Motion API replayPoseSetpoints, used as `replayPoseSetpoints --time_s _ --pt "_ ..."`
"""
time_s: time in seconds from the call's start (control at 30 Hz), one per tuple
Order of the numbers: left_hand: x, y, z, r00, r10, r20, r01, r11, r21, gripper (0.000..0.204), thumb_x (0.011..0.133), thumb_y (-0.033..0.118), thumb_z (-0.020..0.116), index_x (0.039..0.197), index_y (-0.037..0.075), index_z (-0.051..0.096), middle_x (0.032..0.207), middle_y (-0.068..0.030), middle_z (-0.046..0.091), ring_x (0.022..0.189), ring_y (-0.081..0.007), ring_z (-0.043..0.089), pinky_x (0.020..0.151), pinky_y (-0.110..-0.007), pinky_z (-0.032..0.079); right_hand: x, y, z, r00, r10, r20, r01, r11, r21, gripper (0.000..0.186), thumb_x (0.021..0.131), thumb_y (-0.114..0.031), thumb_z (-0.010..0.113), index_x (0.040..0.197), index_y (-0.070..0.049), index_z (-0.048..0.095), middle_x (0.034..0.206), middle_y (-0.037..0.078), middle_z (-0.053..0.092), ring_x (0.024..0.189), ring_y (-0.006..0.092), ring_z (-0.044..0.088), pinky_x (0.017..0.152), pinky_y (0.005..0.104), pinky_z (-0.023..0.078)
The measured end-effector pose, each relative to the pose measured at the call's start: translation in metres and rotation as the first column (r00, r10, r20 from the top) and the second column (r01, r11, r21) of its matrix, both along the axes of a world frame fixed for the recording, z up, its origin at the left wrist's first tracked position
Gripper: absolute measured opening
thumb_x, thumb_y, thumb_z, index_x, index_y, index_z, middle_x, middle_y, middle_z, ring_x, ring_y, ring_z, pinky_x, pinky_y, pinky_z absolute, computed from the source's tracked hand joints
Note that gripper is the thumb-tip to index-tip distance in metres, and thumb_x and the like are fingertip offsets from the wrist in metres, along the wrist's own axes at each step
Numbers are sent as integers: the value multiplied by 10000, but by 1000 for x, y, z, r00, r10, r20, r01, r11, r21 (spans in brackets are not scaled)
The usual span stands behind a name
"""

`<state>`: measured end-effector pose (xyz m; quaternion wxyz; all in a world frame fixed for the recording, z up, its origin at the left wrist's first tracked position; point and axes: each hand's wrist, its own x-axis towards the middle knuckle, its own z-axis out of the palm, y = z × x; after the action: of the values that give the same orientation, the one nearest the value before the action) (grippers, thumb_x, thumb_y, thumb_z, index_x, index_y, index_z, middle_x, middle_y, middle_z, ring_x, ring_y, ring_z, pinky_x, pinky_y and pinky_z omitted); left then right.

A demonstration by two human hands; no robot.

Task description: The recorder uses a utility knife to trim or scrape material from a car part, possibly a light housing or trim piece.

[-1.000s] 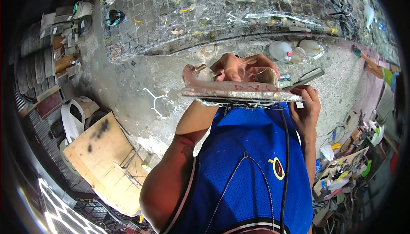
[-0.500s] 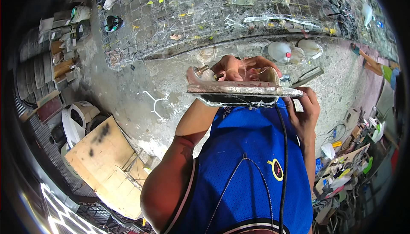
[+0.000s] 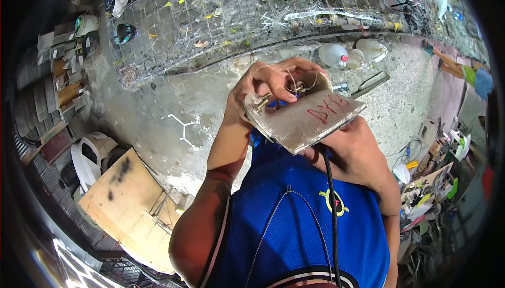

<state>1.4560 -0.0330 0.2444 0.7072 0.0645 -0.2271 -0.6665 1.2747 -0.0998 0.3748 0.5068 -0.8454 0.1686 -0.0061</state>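
In front of my chest is a flat, silvery-grey bracket [image 3: 310,120], with red handwriting on its broad face and raised, rounded ends. A metal bolt [image 3: 261,102] sticks out at its left end, and another bolt [image 3: 300,87] shows behind the plate. My left hand [image 3: 271,80] is closed around the far side, its fingertips curled by the second bolt. A thin, clear strand loops between those fingers. From below, my right hand [image 3: 347,148] grips the plate's near right side; the plate hides most of its fingers. A black cord hangs down my blue shirt.
White plastic jugs [image 3: 332,55] and a grey bar [image 3: 372,83] lie on the concrete floor ahead. Beyond is a littered metal grid [image 3: 210,30]. A stained wooden board [image 3: 129,198] leans at left. Clutter [image 3: 428,183] fills the right side, and another person [image 3: 465,72] is at far right.
The bracket has tilted from nearly edge-on, so its written face now shows. My right hand has shifted from its right end to underneath. My left hand stays around the far side.
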Motion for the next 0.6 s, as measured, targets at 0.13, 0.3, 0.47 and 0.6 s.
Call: replayPoseSetpoints --time_s 0.13,0.3,0.47,0.6 --pt "10 5 -2 1000 6 3 -7 999 34 66 776 104 738 772 43 712 1310 -382 402 1198 -494 475 1027 -645 361 -5 -1 -12 992 -128 16 129 977 -170 259 782 -166 714 1010 -95 613 719 81 612 622 294 594 615 375 449" --pt "10 7 1 997 34 66 -33 999 -11 82 819 128 690 797 59 728 1288 -364 458 1198 -471 505 968 -572 447 -13 -5 -18 990 -133 49 141 967 -211 294 759 -132 728 1026 -93 613 752 75 615 636 275 585 603 367 440" --pt "6 3 3 999 -12 -48 14 999 47 40 787 91 722 756 68 716 1287 -361 461 1180 -454 526 967 -556 455 -18 -2 -19 982 -153 110 174 962 -209 331 743 -124 736 1050 -87 619 757 80 613 648 272 579 600 370 428" --pt "10 -5 -1 998 -62 -18 61 997 -36 35 769 74 745 773 100 722 1277 -357 465 1184 -442 526 978 -543 451 -20 1 -21 971 -192 140 220 947 -232 363 728 -115 748 1069 -85 626 721 73 582 615 266 539 593 369 413"
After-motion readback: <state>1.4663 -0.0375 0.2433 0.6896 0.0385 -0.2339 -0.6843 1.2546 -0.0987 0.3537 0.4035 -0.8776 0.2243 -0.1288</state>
